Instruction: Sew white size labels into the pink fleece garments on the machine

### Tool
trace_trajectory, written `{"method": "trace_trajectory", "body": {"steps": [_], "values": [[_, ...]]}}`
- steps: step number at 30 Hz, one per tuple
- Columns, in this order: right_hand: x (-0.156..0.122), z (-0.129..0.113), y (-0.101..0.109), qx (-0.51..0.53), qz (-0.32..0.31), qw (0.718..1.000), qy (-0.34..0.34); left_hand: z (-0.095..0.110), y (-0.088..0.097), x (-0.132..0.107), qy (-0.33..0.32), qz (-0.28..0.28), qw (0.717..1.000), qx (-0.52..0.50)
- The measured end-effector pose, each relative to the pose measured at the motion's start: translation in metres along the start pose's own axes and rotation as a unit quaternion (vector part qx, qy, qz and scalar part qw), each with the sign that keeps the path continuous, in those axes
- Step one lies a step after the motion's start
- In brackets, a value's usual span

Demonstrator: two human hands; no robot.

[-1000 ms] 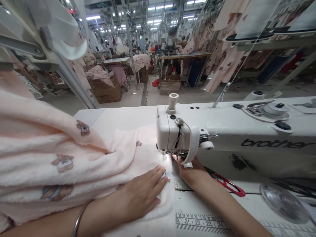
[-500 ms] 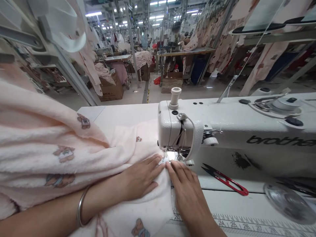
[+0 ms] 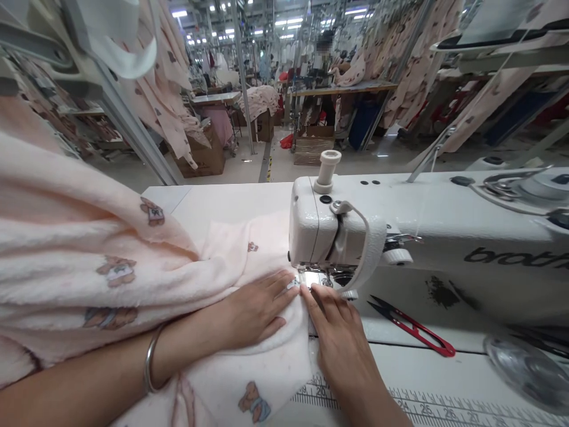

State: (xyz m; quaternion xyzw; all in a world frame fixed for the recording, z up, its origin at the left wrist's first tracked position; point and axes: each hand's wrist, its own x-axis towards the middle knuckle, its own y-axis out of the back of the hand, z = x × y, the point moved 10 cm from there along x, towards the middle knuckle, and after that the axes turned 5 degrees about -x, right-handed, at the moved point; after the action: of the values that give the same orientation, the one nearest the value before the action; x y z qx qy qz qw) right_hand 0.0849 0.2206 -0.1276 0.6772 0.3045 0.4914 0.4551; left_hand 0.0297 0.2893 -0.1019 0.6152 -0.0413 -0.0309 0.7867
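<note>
Pale pink plush fabric (image 3: 213,385) printed with teddy bears lies across the table, its far part bunched up at the left. My left hand (image 3: 253,314) rests flat on it, fingers stretched toward the needle area of a white sewing machine (image 3: 309,222). Beside the fabric's right edge, my right hand (image 3: 340,338) lies palm down with extended fingers, the fingertips close to the presser foot and the index fingertip almost meeting my left fingertips. The stitching point is lit brightly and partly hidden by my fingers.
Red-handled thread snips (image 3: 420,332) lie right of my right hand. Further right is a clear round dish (image 3: 524,370). A printed ruler scale (image 3: 427,406) runs along the table's near side. Behind stand cardboard boxes (image 3: 202,151), hanging garments and a co-worker at another table.
The view has turned slightly left, so the machine head and snips sit further right in the picture. Both hands keep nearly the same pose by the needle.
</note>
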Motion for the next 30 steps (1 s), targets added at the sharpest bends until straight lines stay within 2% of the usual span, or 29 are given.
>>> {"method": "trace_trajectory", "body": {"steps": [8,14,22,27,30], "values": [[0.003,-0.001,0.004,-0.024,-0.026,0.999,-0.010,-0.005,-0.003,0.000,-0.017,0.002,1.000,0.014],[0.003,0.000,0.005,-0.042,-0.050,0.997,-0.031,-0.011,0.007,0.009,-0.020,0.013,0.999,0.022],[-0.006,-0.007,0.010,-0.046,-0.030,0.998,0.012,-0.011,0.010,0.009,-0.012,0.031,0.999,0.009],[-0.012,-0.011,0.009,-0.047,-0.042,0.998,0.010,-0.012,0.011,0.010,-0.002,0.027,1.000,0.015],[-0.014,-0.016,0.014,-0.035,-0.022,0.999,0.013,-0.011,0.012,0.009,0.005,0.028,0.999,0.018]]}}
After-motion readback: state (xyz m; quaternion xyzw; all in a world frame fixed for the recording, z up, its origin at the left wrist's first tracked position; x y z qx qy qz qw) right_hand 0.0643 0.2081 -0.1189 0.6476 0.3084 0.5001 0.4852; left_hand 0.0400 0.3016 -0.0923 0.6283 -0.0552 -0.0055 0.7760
